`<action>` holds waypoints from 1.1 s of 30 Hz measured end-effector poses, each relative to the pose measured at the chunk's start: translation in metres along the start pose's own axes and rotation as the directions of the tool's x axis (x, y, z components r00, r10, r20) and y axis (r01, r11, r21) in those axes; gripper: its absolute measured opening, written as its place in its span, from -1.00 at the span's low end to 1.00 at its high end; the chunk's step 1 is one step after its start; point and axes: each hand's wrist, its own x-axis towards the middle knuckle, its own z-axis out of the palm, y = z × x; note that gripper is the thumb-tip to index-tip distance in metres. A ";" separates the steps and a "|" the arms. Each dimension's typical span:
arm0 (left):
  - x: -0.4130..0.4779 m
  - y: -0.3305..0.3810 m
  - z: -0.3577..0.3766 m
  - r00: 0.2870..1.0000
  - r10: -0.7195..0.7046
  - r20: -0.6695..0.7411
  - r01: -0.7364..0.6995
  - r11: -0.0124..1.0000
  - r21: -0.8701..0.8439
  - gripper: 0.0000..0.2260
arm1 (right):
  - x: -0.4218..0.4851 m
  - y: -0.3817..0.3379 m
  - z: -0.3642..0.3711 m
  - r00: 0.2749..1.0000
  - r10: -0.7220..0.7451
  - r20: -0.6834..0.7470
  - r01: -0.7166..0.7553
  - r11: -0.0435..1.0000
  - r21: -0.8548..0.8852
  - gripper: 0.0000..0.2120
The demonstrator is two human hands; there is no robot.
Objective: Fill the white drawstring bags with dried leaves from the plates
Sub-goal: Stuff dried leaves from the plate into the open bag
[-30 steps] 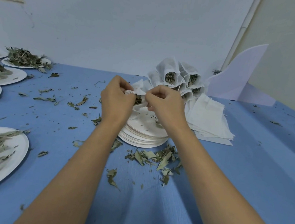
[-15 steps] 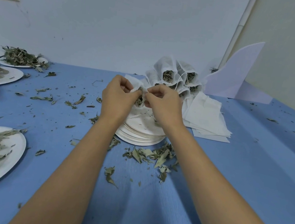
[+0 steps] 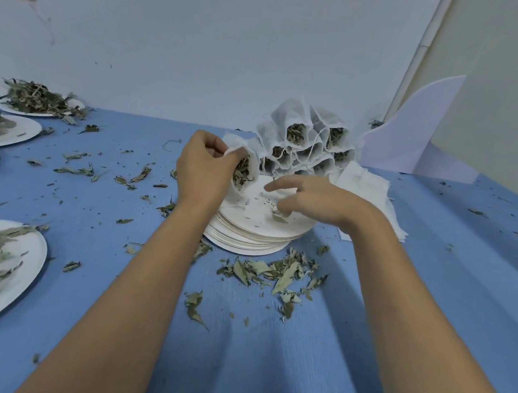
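The bag (image 3: 250, 162) is thin white cloth, its mouth agape and facing the right hand, with grey-green leaves crammed inside. The left hand (image 3: 203, 173) pinches its rim with curled fingers above the plate stack (image 3: 246, 237), mid-worktop (image 3: 368, 307) toward the far edge. That hand hides the bag's left side. The right hand (image 3: 312, 199) hovers low over the top plate, fingers apart, index straight, the others bent onto a leaf scrap (image 3: 279, 217); whether they nip it I cannot tell. Filled bags (image 3: 307, 140) pile up behind. Leaf-laden plates (image 3: 32, 253) at the left edge are cut off.
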 end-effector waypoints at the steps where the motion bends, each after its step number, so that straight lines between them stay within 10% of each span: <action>1: 0.000 0.001 0.000 1.000 -0.008 0.008 0.008 1.000 -0.016 -0.75 | -0.001 0.001 -0.001 0.999 -0.003 0.046 0.005 0.999 -0.035 -0.53; 17: 0.006 0.003 -0.007 0.991 -0.131 -0.003 0.127 0.968 -0.218 -0.83 | 0.019 0.007 0.025 0.862 -0.129 -0.490 0.103 0.991 -0.080 -0.72; 24: 0.006 0.002 -0.008 0.989 -0.148 0.010 0.146 0.959 -0.244 -0.87 | 0.025 0.007 0.041 0.971 -0.118 -0.207 0.085 0.983 -0.161 -0.65; 33: 0.009 0.001 -0.010 0.983 -0.184 -0.008 0.176 0.953 -0.246 -0.87 | 0.021 -0.004 0.037 0.934 -0.227 -0.277 0.202 0.973 -0.115 -0.75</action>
